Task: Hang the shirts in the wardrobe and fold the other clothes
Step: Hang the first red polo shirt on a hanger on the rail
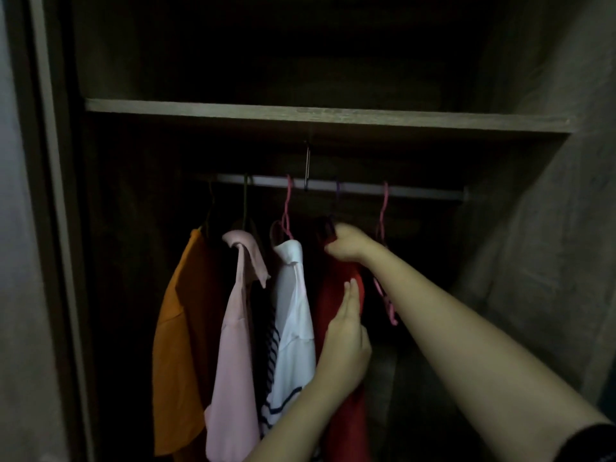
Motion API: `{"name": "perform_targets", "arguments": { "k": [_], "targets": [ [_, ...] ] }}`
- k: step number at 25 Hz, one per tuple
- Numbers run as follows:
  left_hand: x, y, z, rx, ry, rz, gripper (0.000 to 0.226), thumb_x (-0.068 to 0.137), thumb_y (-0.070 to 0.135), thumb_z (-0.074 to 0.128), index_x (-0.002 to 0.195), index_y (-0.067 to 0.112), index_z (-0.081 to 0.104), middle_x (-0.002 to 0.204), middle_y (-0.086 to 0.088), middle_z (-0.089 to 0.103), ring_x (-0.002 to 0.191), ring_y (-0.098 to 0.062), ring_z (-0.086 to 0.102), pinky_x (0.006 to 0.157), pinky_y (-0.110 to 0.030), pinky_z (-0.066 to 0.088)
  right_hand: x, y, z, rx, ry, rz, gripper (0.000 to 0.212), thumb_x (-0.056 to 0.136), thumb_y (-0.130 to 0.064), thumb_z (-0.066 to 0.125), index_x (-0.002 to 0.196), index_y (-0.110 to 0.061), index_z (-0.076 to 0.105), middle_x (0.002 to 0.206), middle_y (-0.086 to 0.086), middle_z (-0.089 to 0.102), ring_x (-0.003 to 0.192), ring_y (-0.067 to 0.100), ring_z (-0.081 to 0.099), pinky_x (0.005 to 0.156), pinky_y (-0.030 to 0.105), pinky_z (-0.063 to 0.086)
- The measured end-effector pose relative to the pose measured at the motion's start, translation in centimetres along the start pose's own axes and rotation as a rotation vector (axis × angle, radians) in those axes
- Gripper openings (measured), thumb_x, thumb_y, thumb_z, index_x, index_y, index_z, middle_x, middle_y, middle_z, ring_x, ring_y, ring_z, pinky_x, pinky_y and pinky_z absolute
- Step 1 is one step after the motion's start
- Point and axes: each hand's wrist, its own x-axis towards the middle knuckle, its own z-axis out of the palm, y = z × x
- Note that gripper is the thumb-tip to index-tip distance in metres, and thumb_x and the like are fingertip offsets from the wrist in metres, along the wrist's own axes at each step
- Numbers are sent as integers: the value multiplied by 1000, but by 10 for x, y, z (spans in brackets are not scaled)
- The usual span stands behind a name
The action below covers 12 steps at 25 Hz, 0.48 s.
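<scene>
- Red shirt (330,295) hangs inside a dim wooden wardrobe (533,228), fourth garment from the left on the metal rail (416,191).
- Right hand (346,245) reaches in from the lower right and grips the top of the red shirt, its fingers curled round the dark collar area; the hanger under them is too dark to make out.
- Left hand (346,338) rests lower on the same shirt, its fingers straight and held together, flat against the cloth.
- Orange shirt (180,328), pink shirt (233,328) and white shirt (293,311) hang to the left of the red one, with a striped garment (271,345) showing between pink and white.
- Bare pink hanger (385,208) hangs on the rail just right of the red shirt, partly behind the right forearm.
- Wooden shelf (300,115) runs across above the rail.
</scene>
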Motion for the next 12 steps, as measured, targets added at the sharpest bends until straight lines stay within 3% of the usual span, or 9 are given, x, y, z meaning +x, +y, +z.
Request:
{"name": "perform_targets", "arguments": {
  "k": [3,5,8,10,12],
  "targets": [
    [6,1,-5,19,17,-15,73,83,-13,33,150,8,11,156,-15,19,140,-23,30,114,-21,23,-2,-1,2,-73,24,-24,32,93,-11,46,123,-1,52,129,19,54,119,33,51,92,28,42],
    [3,-1,-5,50,-11,-41,75,84,-13,33,150,10,9,155,-15,20,141,-24,27,113,-18,21,0,-1,3,-55,-2,-12,35,93,-10,44,127,-2,50,132,20,52,120,33,50,95,29,41],
    [-11,-2,-3,47,-58,-96,74,88,-6,37,151,17,4,143,-23,40,125,-37,45,103,-34,38,-4,-5,-6,-78,-117,10,41,94,-15,46,134,-4,45,136,19,50,121,31,50,96,27,40],
    [-23,0,-7,69,-67,-83,69,93,6,43,151,15,6,143,-20,42,126,-31,46,102,-29,37,-13,-9,-14,-138,-93,-25,49,93,-24,50,138,-7,40,141,17,45,128,29,46,101,27,37],
    [-39,6,-18,81,-35,-48,67,95,18,50,150,15,13,145,-5,42,128,-10,44,104,-14,33,-35,-12,-22,-55,94,-121,52,93,-29,51,139,-10,38,143,16,43,131,27,42,105,27,33]
  ]
}}
